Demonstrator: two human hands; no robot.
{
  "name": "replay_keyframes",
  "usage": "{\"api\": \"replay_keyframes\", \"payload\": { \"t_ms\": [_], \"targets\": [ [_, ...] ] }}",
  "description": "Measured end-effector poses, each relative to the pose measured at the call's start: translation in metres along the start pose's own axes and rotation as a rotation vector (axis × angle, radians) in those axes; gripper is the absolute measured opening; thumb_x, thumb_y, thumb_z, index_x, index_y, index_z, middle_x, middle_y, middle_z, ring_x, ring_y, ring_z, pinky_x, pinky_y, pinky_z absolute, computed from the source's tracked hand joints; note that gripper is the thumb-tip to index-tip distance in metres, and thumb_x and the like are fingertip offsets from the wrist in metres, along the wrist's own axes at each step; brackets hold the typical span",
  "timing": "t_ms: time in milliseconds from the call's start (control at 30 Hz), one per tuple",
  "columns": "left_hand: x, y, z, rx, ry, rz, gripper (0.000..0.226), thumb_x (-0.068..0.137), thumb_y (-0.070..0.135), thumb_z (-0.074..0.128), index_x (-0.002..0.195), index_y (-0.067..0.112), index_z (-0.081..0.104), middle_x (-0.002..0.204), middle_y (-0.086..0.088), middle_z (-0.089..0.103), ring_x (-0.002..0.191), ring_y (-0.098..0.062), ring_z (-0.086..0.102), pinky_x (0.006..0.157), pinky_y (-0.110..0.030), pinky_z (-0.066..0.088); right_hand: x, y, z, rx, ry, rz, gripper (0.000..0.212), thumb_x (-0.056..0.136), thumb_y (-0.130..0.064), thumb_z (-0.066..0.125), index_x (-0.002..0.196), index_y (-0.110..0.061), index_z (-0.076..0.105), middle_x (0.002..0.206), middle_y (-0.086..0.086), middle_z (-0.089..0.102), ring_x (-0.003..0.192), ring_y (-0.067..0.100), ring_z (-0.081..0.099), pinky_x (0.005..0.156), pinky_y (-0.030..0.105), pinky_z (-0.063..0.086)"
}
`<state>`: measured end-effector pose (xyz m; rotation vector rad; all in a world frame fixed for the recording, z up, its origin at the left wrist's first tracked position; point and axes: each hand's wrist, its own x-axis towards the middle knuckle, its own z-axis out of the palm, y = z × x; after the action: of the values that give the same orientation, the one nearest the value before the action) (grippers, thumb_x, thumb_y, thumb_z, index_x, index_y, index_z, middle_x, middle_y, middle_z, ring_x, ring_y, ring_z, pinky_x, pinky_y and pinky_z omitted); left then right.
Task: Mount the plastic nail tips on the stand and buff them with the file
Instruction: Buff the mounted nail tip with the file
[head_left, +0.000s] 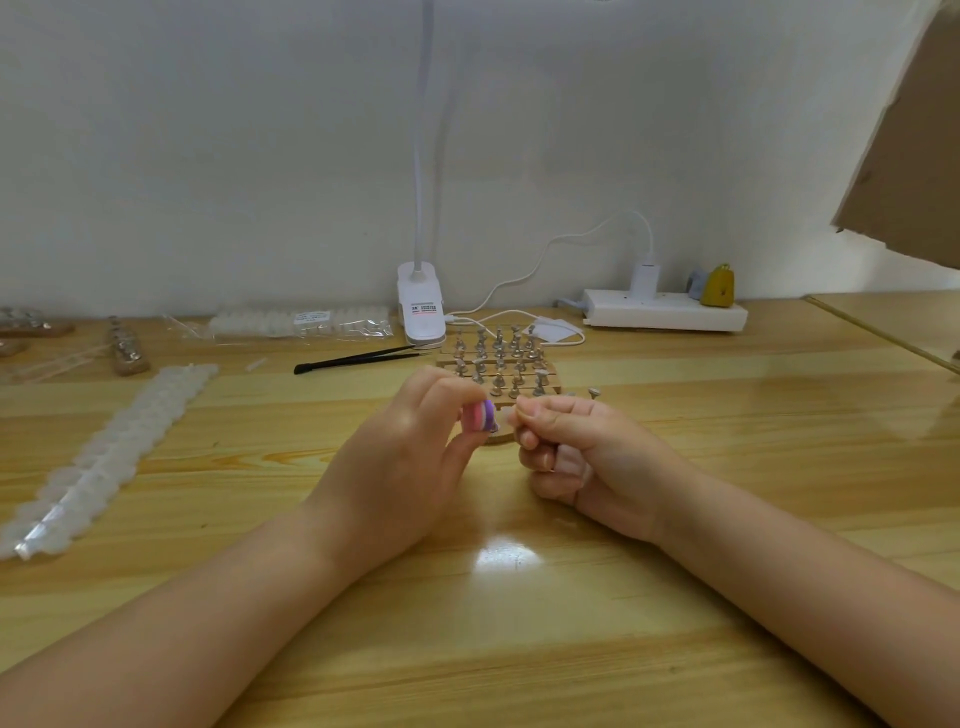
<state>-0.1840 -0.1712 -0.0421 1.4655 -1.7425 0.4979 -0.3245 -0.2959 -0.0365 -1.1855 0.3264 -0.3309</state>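
My left hand (410, 457) pinches a small pink and purple buffing file (480, 415) between thumb and fingers. My right hand (566, 447) is curled, its thumb and forefinger pinching a pale nail tip (505, 415) that sits against the file. Whether the tip is on a peg I cannot tell. Just behind both hands stands the wooden stand (498, 364) with several metal pegs. A single peg (593, 392) stands to its right.
A strip of white nail tips (109, 457) lies at the left, a bag of tips (306, 322) at the back. Black tweezers (358, 358), a white clip lamp (422, 306), a power strip (665, 312) and more stands (124, 348) sit on the wooden table (519, 623).
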Motion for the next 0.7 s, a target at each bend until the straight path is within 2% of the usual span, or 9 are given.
{"api": "replay_keyframes", "payload": {
  "t_ms": [67,133,200,267,367,433,600,700],
  "targets": [
    [0.0007,0.0014,-0.0006,-0.024,0.046,0.069,0.02,0.091,0.014,0.056,0.107,0.004,0.052,0.097,-0.011,0.057,0.085,-0.015,0.056,0.074,-0.03,0.053,-0.0002,0.0005,0.0008,-0.006,0.02,-0.018,0.014,0.079,-0.019,0.064,0.083,-0.006,0.068,0.064,0.001,0.052,0.05,0.005,0.042,0.038,0.014,0.029],
    [0.0003,0.0038,0.0011,0.013,0.031,0.113,0.018,0.092,0.018,0.056,0.107,0.011,0.048,0.096,-0.012,0.057,0.081,-0.02,0.058,0.069,-0.034,0.053,-0.0011,0.0004,0.0011,-0.024,0.022,-0.031,0.01,0.078,-0.018,0.065,0.076,-0.01,0.07,0.064,0.002,0.052,0.051,0.006,0.042,0.038,0.013,0.029],
    [0.0001,0.0029,0.0018,0.083,0.015,0.047,0.017,0.092,0.018,0.058,0.106,0.009,0.053,0.094,-0.014,0.059,0.077,-0.028,0.06,0.063,-0.042,0.053,-0.0017,0.0,0.001,-0.026,0.019,-0.028,0.011,0.079,-0.018,0.064,0.076,-0.01,0.069,0.063,0.001,0.052,0.051,0.005,0.042,0.038,0.013,0.028],
    [-0.0003,-0.0009,0.0007,0.102,0.02,-0.034,0.017,0.088,0.01,0.065,0.101,0.0,0.061,0.093,-0.016,0.059,0.077,-0.031,0.06,0.063,-0.047,0.053,-0.0013,0.0,0.0014,-0.013,0.028,-0.024,0.013,0.08,-0.019,0.064,0.083,-0.006,0.067,0.063,0.0,0.052,0.051,0.005,0.042,0.038,0.013,0.027],
    [0.0015,0.001,-0.0014,0.036,0.053,0.07,0.016,0.092,0.013,0.059,0.106,0.006,0.055,0.095,-0.013,0.058,0.082,-0.024,0.058,0.074,-0.036,0.052,-0.0013,0.001,0.0023,-0.025,0.044,-0.04,0.013,0.078,-0.019,0.065,0.081,-0.007,0.068,0.063,0.001,0.053,0.051,0.005,0.042,0.037,0.013,0.029],
    [0.002,0.0039,0.0006,0.032,0.025,0.147,0.016,0.095,0.018,0.053,0.109,0.011,0.05,0.098,-0.012,0.058,0.084,-0.023,0.058,0.075,-0.031,0.05,-0.0017,0.0014,0.0021,-0.04,0.041,-0.049,0.01,0.077,-0.018,0.065,0.078,-0.008,0.067,0.063,0.002,0.053,0.051,0.006,0.043,0.038,0.014,0.03],
    [0.0019,-0.0036,0.0001,0.105,0.0,-0.034,0.032,0.091,0.018,0.048,0.11,-0.003,0.064,0.1,-0.019,0.062,0.085,-0.034,0.063,0.071,-0.048,0.055,-0.0011,0.001,0.0023,-0.01,0.037,-0.033,0.017,0.077,-0.019,0.064,0.085,-0.004,0.066,0.061,0.0,0.053,0.05,0.005,0.045,0.036,0.013,0.031],
    [0.0027,-0.0006,0.0002,-0.007,0.036,0.012,0.03,0.093,0.015,0.047,0.117,0.0,0.058,0.104,-0.017,0.06,0.089,-0.028,0.063,0.08,-0.04,0.054,-0.0012,0.0013,0.0024,-0.033,0.037,-0.034,0.015,0.077,-0.019,0.064,0.084,-0.006,0.067,0.062,0.0,0.053,0.051,0.005,0.044,0.037,0.014,0.031]
  ]
}}
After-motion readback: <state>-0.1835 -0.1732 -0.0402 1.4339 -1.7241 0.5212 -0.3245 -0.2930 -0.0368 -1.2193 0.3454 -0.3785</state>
